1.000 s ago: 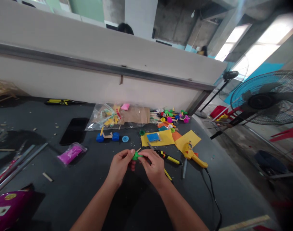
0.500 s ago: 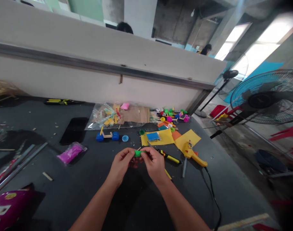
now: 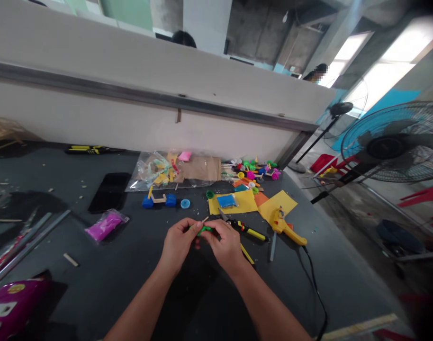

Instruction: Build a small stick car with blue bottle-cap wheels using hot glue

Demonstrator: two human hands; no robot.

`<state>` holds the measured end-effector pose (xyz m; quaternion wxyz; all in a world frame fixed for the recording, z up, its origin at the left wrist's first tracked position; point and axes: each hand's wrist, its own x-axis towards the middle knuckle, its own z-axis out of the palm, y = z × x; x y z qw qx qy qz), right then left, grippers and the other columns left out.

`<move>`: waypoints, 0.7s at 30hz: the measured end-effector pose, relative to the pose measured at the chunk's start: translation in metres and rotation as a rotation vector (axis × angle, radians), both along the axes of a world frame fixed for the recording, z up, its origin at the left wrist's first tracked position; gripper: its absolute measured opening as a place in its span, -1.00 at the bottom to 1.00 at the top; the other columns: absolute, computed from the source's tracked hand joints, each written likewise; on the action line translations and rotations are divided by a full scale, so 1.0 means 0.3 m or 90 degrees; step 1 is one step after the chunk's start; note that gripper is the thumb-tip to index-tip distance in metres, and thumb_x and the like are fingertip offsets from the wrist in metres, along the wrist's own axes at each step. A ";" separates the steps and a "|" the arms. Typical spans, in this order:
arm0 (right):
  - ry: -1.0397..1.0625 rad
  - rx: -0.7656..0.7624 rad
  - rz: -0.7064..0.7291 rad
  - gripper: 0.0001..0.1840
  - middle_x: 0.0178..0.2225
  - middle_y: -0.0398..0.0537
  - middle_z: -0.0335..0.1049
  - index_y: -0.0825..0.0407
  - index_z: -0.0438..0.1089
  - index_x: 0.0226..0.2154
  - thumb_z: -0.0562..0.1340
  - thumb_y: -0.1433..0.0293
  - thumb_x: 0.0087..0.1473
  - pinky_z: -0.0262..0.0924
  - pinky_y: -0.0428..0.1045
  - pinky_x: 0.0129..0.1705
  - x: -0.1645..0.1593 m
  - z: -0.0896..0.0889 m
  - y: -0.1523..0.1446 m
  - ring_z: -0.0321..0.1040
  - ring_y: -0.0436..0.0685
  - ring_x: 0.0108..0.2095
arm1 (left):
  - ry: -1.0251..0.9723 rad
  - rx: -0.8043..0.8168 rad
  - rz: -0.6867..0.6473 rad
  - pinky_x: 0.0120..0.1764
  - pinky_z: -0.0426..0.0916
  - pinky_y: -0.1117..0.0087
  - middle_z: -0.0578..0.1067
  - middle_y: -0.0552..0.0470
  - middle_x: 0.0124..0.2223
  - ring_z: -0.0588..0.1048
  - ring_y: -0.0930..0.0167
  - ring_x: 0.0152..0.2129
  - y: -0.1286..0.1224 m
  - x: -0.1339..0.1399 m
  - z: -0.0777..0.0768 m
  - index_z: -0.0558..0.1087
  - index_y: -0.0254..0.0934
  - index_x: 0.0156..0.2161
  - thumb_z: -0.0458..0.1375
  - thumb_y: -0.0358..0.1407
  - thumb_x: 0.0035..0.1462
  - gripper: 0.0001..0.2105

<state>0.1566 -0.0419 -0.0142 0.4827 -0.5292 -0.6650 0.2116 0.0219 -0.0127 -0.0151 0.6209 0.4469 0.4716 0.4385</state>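
Observation:
Over the near middle of the dark table, my left hand (image 3: 178, 244) and my right hand (image 3: 225, 245) meet at the fingertips. Both are closed on a small green piece of modelling clay (image 3: 204, 229), most of it hidden by the fingers. A thin wooden stick (image 3: 205, 219) pokes up just behind the clay; whether it is held cannot be made out. Right of my right hand lies a yellow-and-black cutting tool (image 3: 252, 231). Beyond the hands are a blue-wheeled stick model (image 3: 158, 201) and a light blue cap (image 3: 185, 203).
A yellow glue gun (image 3: 287, 229) with a cord lies at right. Yellow sheets (image 3: 250, 201) carry a blue clay packet (image 3: 227, 201). At left are a phone (image 3: 110, 193), a magenta clay packet (image 3: 105, 226) and metal rods (image 3: 39, 239). A partition (image 3: 148, 116) runs behind the table.
My right fingers have shifted left and curled further over the green clay, so less of it shows. The table items have stayed put. In the background, a person has moved right.

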 end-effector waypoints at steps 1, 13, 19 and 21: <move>-0.005 -0.002 -0.004 -0.89 -0.37 -0.06 0.45 0.02 0.45 -0.31 0.21 0.43 0.09 0.32 -0.08 -0.29 0.000 0.002 -0.002 0.39 0.03 -0.40 | -0.002 -0.005 0.000 -0.62 0.24 0.52 0.36 0.16 -0.62 0.30 0.54 -0.71 -0.002 0.003 0.001 0.39 -0.31 -0.51 0.24 -0.07 -0.08 -0.69; -0.042 0.036 0.061 -0.61 -0.11 0.04 0.41 -0.02 0.33 0.00 0.09 0.52 0.11 0.29 0.02 -0.06 0.017 -0.007 0.007 0.34 0.11 -0.09 | -0.091 -0.061 -0.013 -0.45 0.31 0.51 0.46 0.10 -0.48 0.39 0.54 -0.57 0.013 -0.005 0.007 0.46 -0.33 -0.42 0.31 -0.20 -0.15 -0.77; -0.057 0.000 0.034 -0.82 -0.35 -0.06 0.45 0.00 0.43 -0.27 0.15 0.49 0.10 0.30 -0.05 -0.22 0.021 -0.001 0.008 0.39 0.06 -0.34 | -0.071 -0.066 -0.022 -0.51 0.27 0.52 0.43 0.13 -0.56 0.35 0.55 -0.62 0.006 -0.002 0.009 0.44 -0.33 -0.47 0.31 -0.22 -0.16 -0.78; -0.061 -0.003 0.012 -0.84 -0.38 -0.06 0.43 0.02 0.43 -0.29 0.14 0.48 0.11 0.30 -0.06 -0.27 0.023 -0.004 0.009 0.37 0.04 -0.40 | -0.087 -0.062 -0.032 -0.48 0.31 0.50 0.44 0.12 -0.53 0.38 0.53 -0.59 0.003 0.000 0.008 0.44 -0.33 -0.44 0.31 -0.19 -0.16 -0.76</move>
